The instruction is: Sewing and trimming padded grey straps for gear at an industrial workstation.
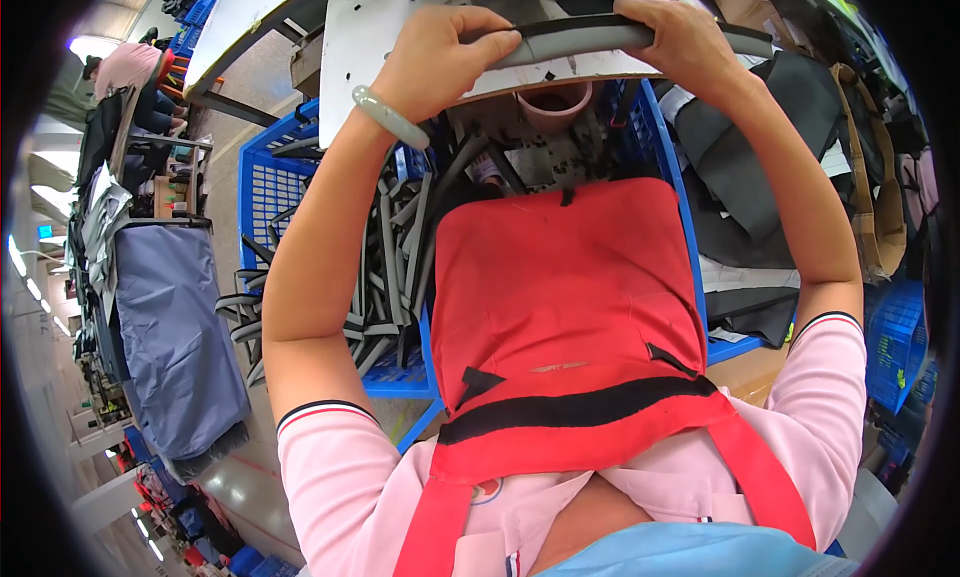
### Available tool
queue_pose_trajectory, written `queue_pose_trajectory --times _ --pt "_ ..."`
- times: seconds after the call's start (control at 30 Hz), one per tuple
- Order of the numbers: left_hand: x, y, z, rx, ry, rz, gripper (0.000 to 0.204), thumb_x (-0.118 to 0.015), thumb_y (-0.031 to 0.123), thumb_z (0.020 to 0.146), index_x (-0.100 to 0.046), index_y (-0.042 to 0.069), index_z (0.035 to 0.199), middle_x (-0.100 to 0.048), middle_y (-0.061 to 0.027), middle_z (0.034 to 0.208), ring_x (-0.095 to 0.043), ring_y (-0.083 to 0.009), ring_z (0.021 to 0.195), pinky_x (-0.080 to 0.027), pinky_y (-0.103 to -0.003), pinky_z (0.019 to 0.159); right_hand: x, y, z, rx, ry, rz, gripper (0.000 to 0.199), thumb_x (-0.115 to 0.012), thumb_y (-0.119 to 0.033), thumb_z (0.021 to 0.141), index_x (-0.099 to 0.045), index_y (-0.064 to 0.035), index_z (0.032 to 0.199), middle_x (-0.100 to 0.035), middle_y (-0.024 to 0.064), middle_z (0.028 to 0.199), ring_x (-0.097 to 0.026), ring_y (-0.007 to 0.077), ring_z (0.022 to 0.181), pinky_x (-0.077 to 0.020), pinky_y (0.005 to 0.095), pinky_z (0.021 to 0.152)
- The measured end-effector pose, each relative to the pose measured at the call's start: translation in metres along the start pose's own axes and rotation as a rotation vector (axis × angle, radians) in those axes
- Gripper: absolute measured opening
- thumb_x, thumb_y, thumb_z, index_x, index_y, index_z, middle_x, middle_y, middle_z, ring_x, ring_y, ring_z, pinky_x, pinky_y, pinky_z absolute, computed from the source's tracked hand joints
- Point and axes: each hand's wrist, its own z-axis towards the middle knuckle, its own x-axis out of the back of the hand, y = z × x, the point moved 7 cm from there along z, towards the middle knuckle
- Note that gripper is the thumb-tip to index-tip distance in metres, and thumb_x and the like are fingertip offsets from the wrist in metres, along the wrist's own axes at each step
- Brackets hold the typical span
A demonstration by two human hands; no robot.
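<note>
The grey-and-black strip (pixel 570 42), held at the near side of the white tabletop (pixel 355 52) with the left grip (pixel 435 62) and right grip (pixel 690 47) each closed on it, is best handled evenly, without twisting.

No writing can be read; in the lower middle of the frame, the pink shirt (pixel 335 477) bears a partly covered round emblem (pixel 487 491).
</note>
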Motion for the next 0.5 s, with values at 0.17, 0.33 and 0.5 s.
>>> queue_pose_trajectory --times 0.17,0.33,0.5 --pt "0.003 -0.022 0.031 0.077 0.03 -0.112 0.029 -0.069 0.022 0.085 -0.069 -0.002 0.1 -0.064 -0.0035 0.071 -0.048 -0.0049 0.052 -0.04 -0.02 0.049 -0.01 0.013 0.024 -0.01 0.061 -0.057 0.036 -0.071 -0.021 0.075 -0.06 -0.006 0.105 -0.064 0.0159 0.09 -0.06 0.0369 0.086 -0.0479 0.0415 0.075" --pt "0.0 -0.037 0.046 0.113 0.041 -0.121 0.03 -0.068 0.026 0.083 -0.07 -0.001 0.096 -0.06 -0.0016 0.064 -0.051 -0.0074 0.05 -0.039 -0.023 0.046 -0.022 0.015 0.031 -0.162 -0.153 0.131 0.037 -0.071 -0.023 0.076 -0.059 -0.0058 0.107 -0.064 0.0174 0.09 -0.061 0.0364 0.085 -0.0487 0.0389 0.075" --pt "-0.013 -0.03 0.037 0.157 -0.126 -0.341 0.026 -0.068 0.022 0.084 -0.069 -0.001 0.098 -0.062 -0.0021 0.07 -0.049 -0.0058 0.052 -0.037 -0.02 0.048 -0.032 -0.007 0.031 -0.024 -0.206 0.234 0.034 -0.071 -0.022 0.076 -0.055 -0.0066 0.102 -0.064 0.0151 0.086 -0.062 0.034 0.082 -0.0485 0.0398 0.072"
